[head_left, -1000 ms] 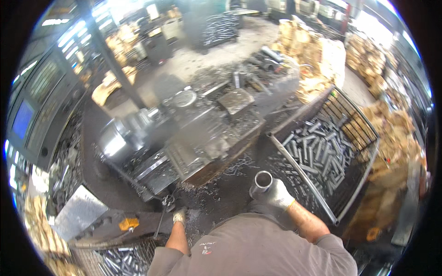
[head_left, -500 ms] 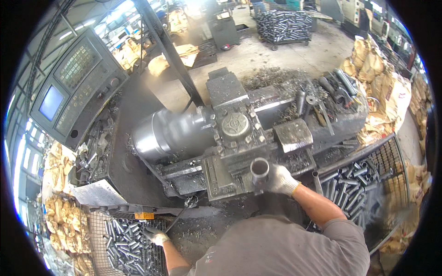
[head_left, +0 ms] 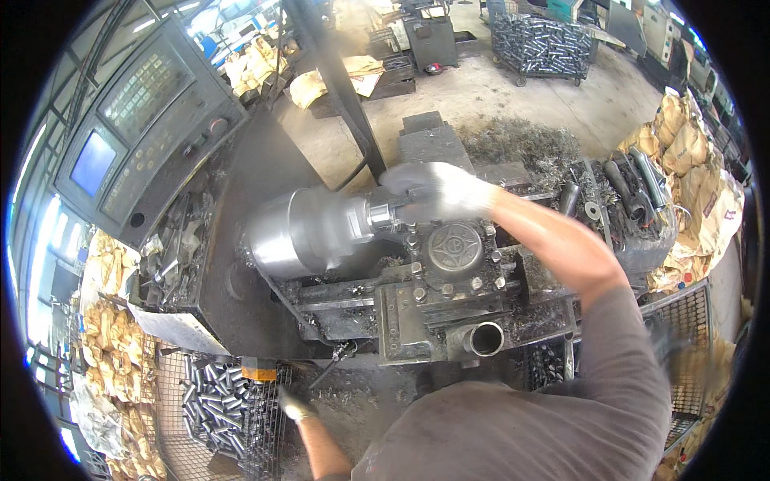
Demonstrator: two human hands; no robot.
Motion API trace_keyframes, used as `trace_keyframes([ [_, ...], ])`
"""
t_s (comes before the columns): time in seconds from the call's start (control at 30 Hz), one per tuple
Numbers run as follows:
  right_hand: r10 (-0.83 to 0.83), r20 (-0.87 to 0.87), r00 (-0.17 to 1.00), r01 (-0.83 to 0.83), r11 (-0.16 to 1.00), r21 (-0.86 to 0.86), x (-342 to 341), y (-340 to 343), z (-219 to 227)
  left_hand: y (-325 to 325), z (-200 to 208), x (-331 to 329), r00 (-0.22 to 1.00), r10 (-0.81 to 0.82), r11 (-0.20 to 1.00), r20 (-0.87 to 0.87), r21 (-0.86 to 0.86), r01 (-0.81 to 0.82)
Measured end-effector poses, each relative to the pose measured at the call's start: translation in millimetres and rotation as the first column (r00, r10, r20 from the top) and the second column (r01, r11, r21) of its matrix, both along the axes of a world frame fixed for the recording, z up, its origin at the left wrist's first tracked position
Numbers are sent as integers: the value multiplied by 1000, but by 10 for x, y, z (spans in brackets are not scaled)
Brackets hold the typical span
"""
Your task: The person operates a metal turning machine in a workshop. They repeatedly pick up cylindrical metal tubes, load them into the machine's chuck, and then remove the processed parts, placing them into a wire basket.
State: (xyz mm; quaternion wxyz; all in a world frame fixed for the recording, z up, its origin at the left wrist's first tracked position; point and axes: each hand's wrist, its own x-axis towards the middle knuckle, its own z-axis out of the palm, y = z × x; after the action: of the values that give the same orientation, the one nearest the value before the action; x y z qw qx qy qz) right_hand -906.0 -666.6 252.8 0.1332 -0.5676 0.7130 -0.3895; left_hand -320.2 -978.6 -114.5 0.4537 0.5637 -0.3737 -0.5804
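Note:
My right hand, in a whitish glove with dirty fingers, reaches over the lathe's tool post. Its fingertips are beside a short bright metal tube end that projects from the chuck; motion blur hides whether they touch it. At the front of the carriage sits an open-ended metal cylinder, with no hand on it. Low on the left, my gloved left hand is close to the lower end of a dark lever and the wire basket; its fingers are smeared.
The wire basket at lower left holds several cut metal tubes. A control panel stands at left. Metal shavings lie behind the lathe. A second wire basket is at right. A loaded cart stands farther back.
My right hand has left the cylinder at the carriage front and moved up and left over the tool post to the chuck. The left hand stays low by the basket. The view has shifted.

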Motion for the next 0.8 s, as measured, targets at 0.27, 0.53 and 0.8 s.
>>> trace_keyframes([
  [0.27, 35, 115, 993, -111, 628, 770, -638, -1222, -805, 1426, 282, -769, 991, -132, 929, -11, 348, 127],
  [0.53, -708, -558, 433, 885, 453, 111, -3124, 656, -871, 1260, -133, -89, 981, -79, 908, 176, 419, -2],
  [0.8, 102, -207, 973, 57, 764, 643, -717, -1144, -606, 749, 590, -1326, 841, -419, 868, 342, -120, 481],
])
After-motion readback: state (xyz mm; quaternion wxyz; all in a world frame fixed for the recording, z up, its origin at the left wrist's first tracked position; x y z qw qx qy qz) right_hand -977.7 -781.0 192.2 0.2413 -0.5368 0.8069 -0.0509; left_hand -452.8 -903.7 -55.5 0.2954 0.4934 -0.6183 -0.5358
